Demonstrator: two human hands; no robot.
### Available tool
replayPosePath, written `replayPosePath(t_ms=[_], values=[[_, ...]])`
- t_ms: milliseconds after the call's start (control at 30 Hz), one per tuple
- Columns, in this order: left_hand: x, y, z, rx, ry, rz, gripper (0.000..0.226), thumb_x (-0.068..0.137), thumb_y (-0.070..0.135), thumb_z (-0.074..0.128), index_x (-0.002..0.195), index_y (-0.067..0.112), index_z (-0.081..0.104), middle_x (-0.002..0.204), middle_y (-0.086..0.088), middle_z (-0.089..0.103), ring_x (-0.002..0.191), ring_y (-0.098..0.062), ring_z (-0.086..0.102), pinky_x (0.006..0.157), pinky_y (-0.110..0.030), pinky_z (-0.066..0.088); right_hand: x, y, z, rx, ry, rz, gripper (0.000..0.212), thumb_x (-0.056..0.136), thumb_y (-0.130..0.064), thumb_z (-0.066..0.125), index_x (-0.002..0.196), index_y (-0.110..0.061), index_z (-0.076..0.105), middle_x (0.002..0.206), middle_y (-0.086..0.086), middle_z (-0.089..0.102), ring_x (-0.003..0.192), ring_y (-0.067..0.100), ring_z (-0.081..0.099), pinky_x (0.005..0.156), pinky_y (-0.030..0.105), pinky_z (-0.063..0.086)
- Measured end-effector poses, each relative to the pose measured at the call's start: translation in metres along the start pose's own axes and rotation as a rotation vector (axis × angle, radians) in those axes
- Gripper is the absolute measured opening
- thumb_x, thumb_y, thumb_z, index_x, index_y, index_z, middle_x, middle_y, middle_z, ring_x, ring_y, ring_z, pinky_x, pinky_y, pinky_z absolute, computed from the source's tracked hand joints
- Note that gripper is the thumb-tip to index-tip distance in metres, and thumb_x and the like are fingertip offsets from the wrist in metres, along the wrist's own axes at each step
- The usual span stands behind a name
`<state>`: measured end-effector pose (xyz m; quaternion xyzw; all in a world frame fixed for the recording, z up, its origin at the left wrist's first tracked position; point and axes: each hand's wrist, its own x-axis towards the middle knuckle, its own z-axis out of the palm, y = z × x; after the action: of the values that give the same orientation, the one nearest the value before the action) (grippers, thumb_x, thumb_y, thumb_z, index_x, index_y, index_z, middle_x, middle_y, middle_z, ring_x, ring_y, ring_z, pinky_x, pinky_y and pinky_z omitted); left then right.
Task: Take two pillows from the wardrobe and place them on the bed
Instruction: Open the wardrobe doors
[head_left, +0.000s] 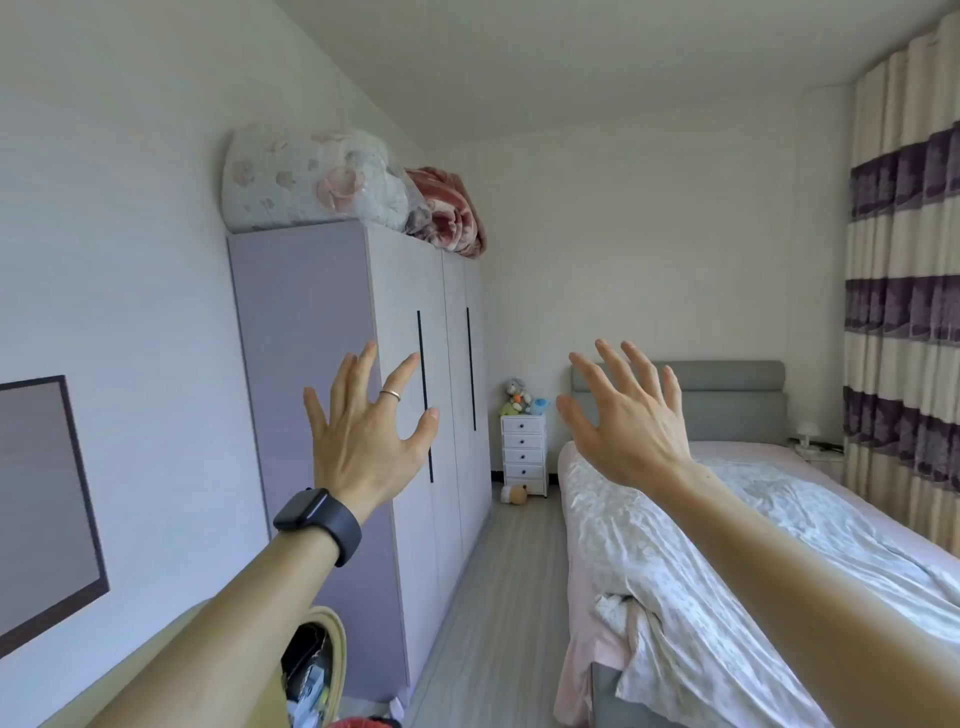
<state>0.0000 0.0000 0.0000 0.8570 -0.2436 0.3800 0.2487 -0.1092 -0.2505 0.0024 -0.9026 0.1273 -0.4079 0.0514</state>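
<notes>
Facing: a bedroom, both arms raised ahead with nothing in either hand.
Bed (779, 519): along the right side, grey padded headboard at the far end, a rumpled white printed cover over a pink sheet; no pillow lies on the part that shows.
Wardrobe (415, 415): against the left wall, lilac side panel, pale doors all shut, two long dark vertical handles on the fronts.
Pillows: none in sight; the shut wardrobe doors hide whatever is inside.
Curtain (904, 291): far right, cream with purple bands, hanging to the floor beside the bed.
Bundles on the wardrobe top: a floral bedding bag (291, 182) at the near end, a red patterned blanket (452, 213) behind it, touching.
Dark-framed panel (41, 499): on the left wall, near the left forearm.
Drawer chest (523, 449): small and white, between wardrobe and bed at the far wall, soft toys (519, 397) on top.
Left hand (363, 426): back toward the camera, fingers (363, 369) spread wide, in front of the nearest wardrobe door; whether it touches the door cannot be told.
Right hand (628, 421): fingers (608, 364) spread apart, held over the bed's near side.
Smartwatch (319, 522): dark band on the left wrist.
Ring (390, 395): on a left finger.
</notes>
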Motion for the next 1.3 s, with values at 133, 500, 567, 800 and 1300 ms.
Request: replayPosePath(t_ms=[133, 500, 567, 800, 1300], values=[[0.028, 0.003, 0.029, 0.011, 0.027, 0.008, 0.062, 0.093, 0.056, 0.050, 0.151, 0.044, 0.031, 0.167, 0.001, 0.010, 0.154, -0.023, 0.005, 0.120, -0.060, 0.002, 0.030, 0.021, 0.020, -0.019, 0.025, -0.033, 0.056, 0.100, -0.059, 0.030, 0.153, -0.042, 0.028, 0.167, -0.004, 0.017, 0.155, 0.022, 0.001, 0.123, 0.055, 0.005], [0.073, 0.003, 0.123, 0.001, 0.161, 0.017, 0.055, 0.090, 0.052, 0.049, 0.143, 0.036, 0.050, 0.157, 0.000, 0.039, 0.146, -0.026, 0.033, 0.115, -0.056, 0.030, 0.095, 0.071, 0.095, 0.224, 0.213, -0.072, 0.044, 0.096, -0.052, 0.043, 0.138, -0.043, 0.053, 0.155, -0.008, 0.044, 0.145, 0.021, 0.031, 0.113, 0.045, 0.029], [0.074, -0.009, 0.142, 0.011, 0.206, 0.011, 0.053, 0.090, 0.051, 0.050, 0.140, 0.034, 0.054, 0.152, 0.000, 0.046, 0.142, -0.028, 0.039, 0.112, -0.052, 0.036, 0.099, 0.069, 0.117, 0.294, 0.252, -0.075, 0.042, 0.095, -0.051, 0.045, 0.134, -0.041, 0.059, 0.150, -0.009, 0.050, 0.141, 0.020, 0.036, 0.108, 0.044, 0.034], [0.073, -0.065, 0.235, -0.015, 0.147, -0.047, 0.050, 0.090, 0.049, 0.050, 0.136, 0.032, 0.059, 0.143, 0.000, 0.054, 0.134, -0.026, 0.047, 0.104, -0.048, 0.044, 0.103, 0.074, 0.231, 0.376, 0.209, -0.124, 0.039, 0.096, -0.047, 0.048, 0.127, -0.033, 0.067, 0.141, -0.006, 0.060, 0.135, 0.022, 0.047, 0.106, 0.048, 0.041], [0.116, -0.190, 0.433, -0.081, -0.218, -0.143, 0.046, 0.088, 0.048, 0.050, 0.131, 0.033, 0.061, 0.142, 0.006, 0.055, 0.130, -0.020, 0.049, 0.102, -0.043, 0.047, 0.132, 0.087, 0.454, 0.301, -0.170, 0.071, 0.043, 0.098, -0.053, 0.039, 0.131, -0.039, 0.062, 0.144, -0.014, 0.057, 0.142, 0.015, 0.039, 0.109, 0.046, 0.041]])
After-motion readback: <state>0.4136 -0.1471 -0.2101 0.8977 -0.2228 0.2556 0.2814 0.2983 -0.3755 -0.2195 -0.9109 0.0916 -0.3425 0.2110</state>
